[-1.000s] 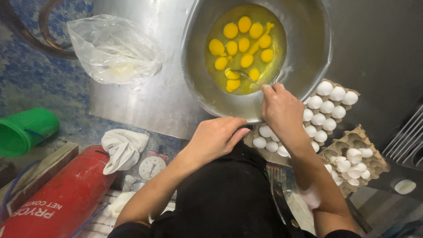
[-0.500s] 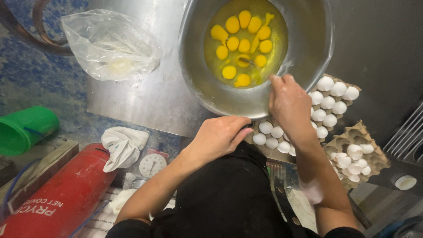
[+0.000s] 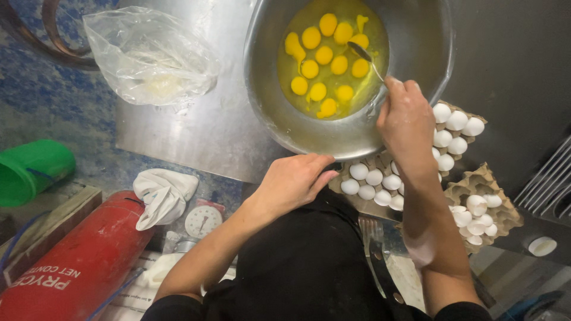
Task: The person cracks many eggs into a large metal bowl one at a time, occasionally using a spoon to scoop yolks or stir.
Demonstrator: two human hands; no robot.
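right hand (image 3: 407,122) has risen, grip pinching spoon (image 3: 367,57) over yolks (image 3: 324,56); left hand (image 3: 294,181) spread.

right hand (image 3: 407,122) gripped a spoon (image 3: 367,58) dipped in the yolk-filled steel bowl (image 3: 270,89); left hand (image 3: 294,181) rested at bowl's near rim, beside egg tray (image 3: 452,128).

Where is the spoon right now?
In the head view, the spoon is up top, right of centre, held by the right hand, its tip dipped among the yolks in the metal bowl.
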